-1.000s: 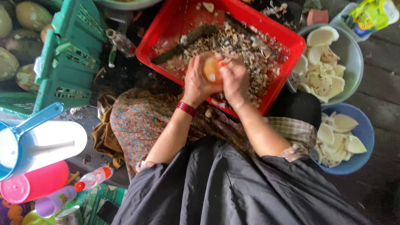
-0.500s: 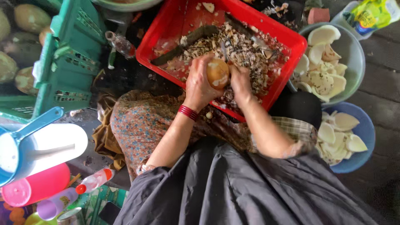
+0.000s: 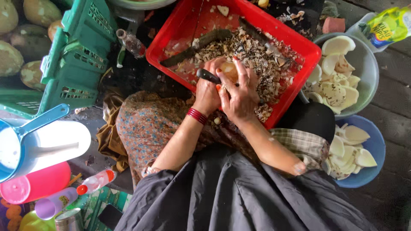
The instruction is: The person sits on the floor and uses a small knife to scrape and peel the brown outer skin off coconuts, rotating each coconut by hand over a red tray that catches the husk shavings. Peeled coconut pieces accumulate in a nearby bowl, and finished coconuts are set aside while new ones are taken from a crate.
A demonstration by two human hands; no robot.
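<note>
While both hands work close together over the near edge of the red plastic tray [image 3: 299,45], the left hand [image 3: 208,87] is closed around a dark knife handle [image 3: 208,75], and the right hand [image 3: 240,96] is wrapped over a pale, rounded piece of coconut flesh [image 3: 228,70], fingers [image 3: 242,70] spread across its top. The two hands touch each other at the piece. The blade itself is hidden behind the hands. A red bangle [image 3: 197,115] sits on the left wrist.

The tray holds a bed of brown and white shavings [image 3: 265,64], with a long dark curved blade [image 3: 195,48] lying across its far side. To the right of the tray, a grey bowl [image 3: 369,64] contains peeled white coconut pieces [image 3: 336,87], and just below it a blue bowl [image 3: 376,164] holds more of the same. To the left stands a green plastic crate [image 3: 75,64], with whole husked coconuts [image 3: 10,57] beyond it. A small clear bottle [image 3: 130,42] lies between crate and tray. At lower left are a white container [image 3: 55,143] with a blue scoop [image 3: 36,124], a pink lid [image 3: 36,184] and a small bottle with a red cap [image 3: 96,182]. A floral cloth [image 3: 145,128] covers the person's lap.
</note>
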